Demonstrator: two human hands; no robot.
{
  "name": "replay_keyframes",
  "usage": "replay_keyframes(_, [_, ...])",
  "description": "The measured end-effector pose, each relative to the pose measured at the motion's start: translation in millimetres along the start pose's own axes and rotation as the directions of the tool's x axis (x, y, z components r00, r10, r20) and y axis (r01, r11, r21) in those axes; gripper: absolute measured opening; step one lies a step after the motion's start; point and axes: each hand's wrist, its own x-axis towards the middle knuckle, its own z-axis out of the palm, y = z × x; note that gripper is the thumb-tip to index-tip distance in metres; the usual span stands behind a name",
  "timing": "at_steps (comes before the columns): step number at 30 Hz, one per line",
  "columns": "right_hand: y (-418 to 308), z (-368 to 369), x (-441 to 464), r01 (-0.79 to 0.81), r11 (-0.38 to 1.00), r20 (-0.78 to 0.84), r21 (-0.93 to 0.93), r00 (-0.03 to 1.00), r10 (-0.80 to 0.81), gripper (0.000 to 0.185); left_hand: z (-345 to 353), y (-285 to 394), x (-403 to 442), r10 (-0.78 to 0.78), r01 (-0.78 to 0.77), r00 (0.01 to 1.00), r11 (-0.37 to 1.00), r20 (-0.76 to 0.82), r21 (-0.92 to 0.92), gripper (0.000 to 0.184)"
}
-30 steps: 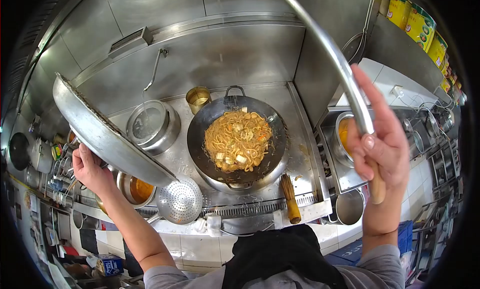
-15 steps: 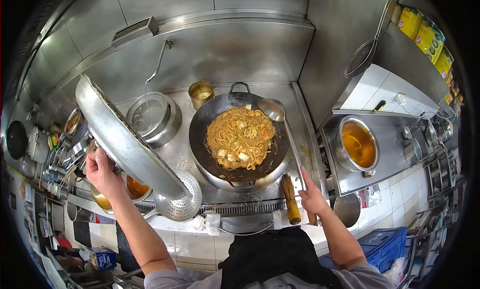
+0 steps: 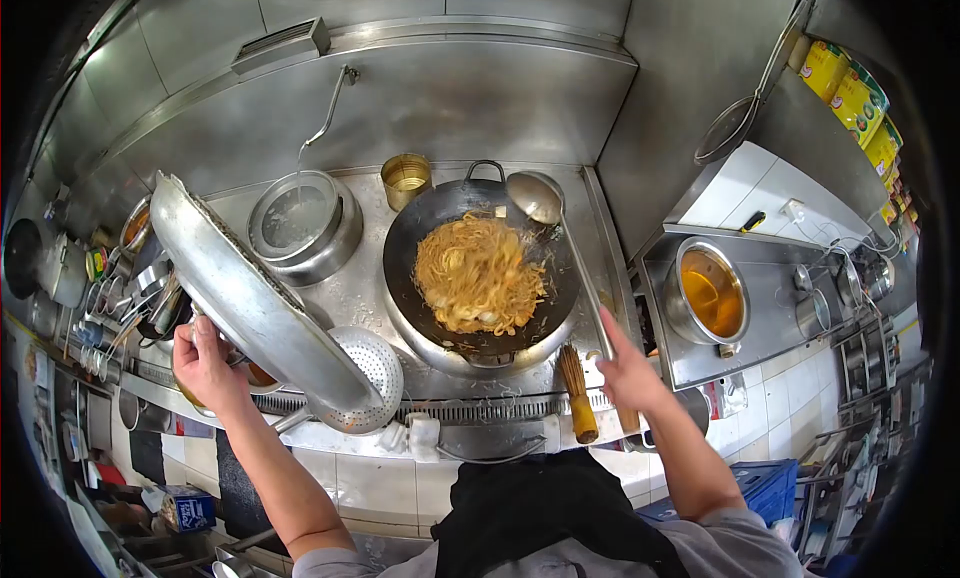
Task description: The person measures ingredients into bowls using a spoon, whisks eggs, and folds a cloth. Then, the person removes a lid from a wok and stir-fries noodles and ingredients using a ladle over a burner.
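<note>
My left hand (image 3: pixel 212 363) is closed on the knob side of a big metal wok lid (image 3: pixel 240 278), held steeply tilted left of the wok; the knob itself is mostly hidden. In my right hand (image 3: pixel 635 378) is the long handle of a ladle (image 3: pixel 535 196), whose bowl hangs over the wok's far right rim. The black wok (image 3: pixel 400 268) sits on the round burner, one loop handle at the back. Brown noodles (image 3: pixel 480 278) with pale pieces lie heaped in it, partly smeared by motion.
A perforated strainer (image 3: pixel 362 373) lies below the lid. A bamboo brush (image 3: pixel 578 398) rests right of the wok's front. Behind stand a lidded pot (image 3: pixel 300 223) under a tap (image 3: pixel 330 108) and an open tin (image 3: pixel 405 181). To the right is a pot of orange liquid (image 3: pixel 712 293).
The ladle's bowl has risen slightly, back and to the left. The noodles have shifted and now blur in the middle. The lid stays tilted in my left hand, a little lower in view.
</note>
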Motion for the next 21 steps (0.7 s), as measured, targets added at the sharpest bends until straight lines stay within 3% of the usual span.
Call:
replay_keyframes(2, [-6.2, 2.8, 43.8, 0.029, 0.998, -0.073, -0.063, 0.997, -0.034, 0.079, -3.8, -0.8, 0.0, 0.008, -0.008, 1.000, 1.000, -0.012, -0.026, 0.028])
replay_keyframes(5, [29.2, 37.1, 116.2, 0.163, 0.916, -0.143, -0.367, 0.963, -0.229, 0.079, -6.8, 7.7, -5.5, -0.022, 0.022, 1.000, 1.000, 0.011, -0.010, 0.028])
replay_keyframes(8, [4.3, 77.5, 110.3, 0.170, 0.887, -0.013, -0.430, 0.981, -0.194, 0.083, -6.6, 4.0, -4.6, 0.015, -0.015, 1.000, 1.000, -0.018, -0.017, 0.028])
replay_keyframes(10, [-11.4, 87.0, 68.7, 0.154, 0.743, 0.220, -0.651, 0.975, -0.009, 0.089, -8.5, 3.4, -3.3, 0.043, -0.044, 0.999, 0.999, -0.018, -0.018, 0.028])
replay_keyframes(12, [33.6, 65.4, 49.5, 0.323, 0.602, 0.334, -0.730, 0.937, -0.099, 0.091, -9.1, 3.8, -4.7, 0.026, -0.026, 1.000, 0.999, -0.004, -0.024, 0.027])
replay_keyframes(14, [100.8, 11.5, 45.1, 0.386, 0.425, 0.330, -0.819, 0.922, -0.202, 0.092, -4.8, 5.1, -6.5, 0.004, -0.004, 1.000, 1.000, -0.002, -0.028, 0.027])
replay_keyframes(15, [74.1, -21.0, 31.7, 0.306, 0.307, 0.315, -0.901, 0.949, -0.023, 0.094, -2.0, 5.6, -6.8, -0.014, 0.014, 1.000, 0.999, 0.001, -0.033, 0.028])
replay_keyframes(16, [103.5, -49.2, 44.8, 0.319, 0.176, 0.304, -0.931, 0.947, -0.106, 0.096, 1.0, 4.9, -6.5, -0.015, 0.015, 1.000, 0.999, 0.008, -0.034, 0.028])
replay_keyframes(17, [64.1, -66.2, 31.1, 0.268, 0.104, 0.270, -0.958, 0.963, 0.002, 0.095, 5.4, 3.7, -6.1, -0.014, 0.014, 1.000, 1.000, 0.009, -0.027, 0.028])
replay_keyframes(19, [63.6, -82.4, 18.2, 0.301, 0.166, 0.274, -0.939, 0.947, -0.167, 0.092, 18.7, -1.4, -4.3, -0.015, 0.016, 0.999, 0.999, 0.029, -0.028, 0.028])
replay_keyframes(21, [78.2, -67.3, 20.4, 0.198, 0.269, 0.161, -0.942, 0.975, -0.153, 0.090, 38.7, -6.1, -1.5, 0.000, 0.003, 0.998, 0.999, 0.061, -0.050, 0.027])
